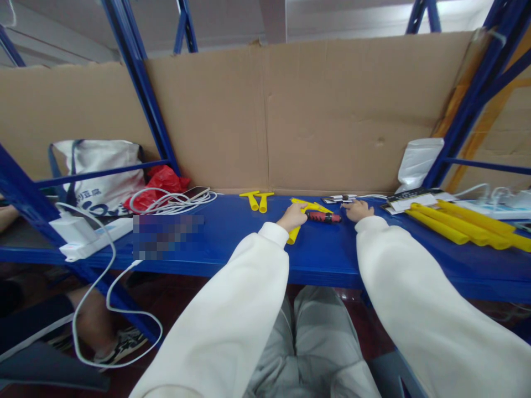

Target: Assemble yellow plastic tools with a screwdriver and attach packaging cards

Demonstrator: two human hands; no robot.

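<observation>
My left hand (292, 216) is closed around a yellow T-shaped plastic piece (293, 235), its tube end showing below the fingers. Beside these fingers lies a red and black screwdriver handle (324, 217), with more yellow plastic (318, 207) just behind it. My right hand (358, 210) rests low over the tabletop, right of the handle, fingers stretched toward the left; nothing can be made out in them. Two yellow T-shaped pieces (263, 202) lie side by side farther left.
Several yellow tubes (468, 226) lie at right near dark and white cards (415, 200) and a white pouch (420, 163). On the left are white cables (166, 203), a power strip (99, 237) and a cloth bag (99, 171). Cardboard (323, 116) backs the blue table (236, 249).
</observation>
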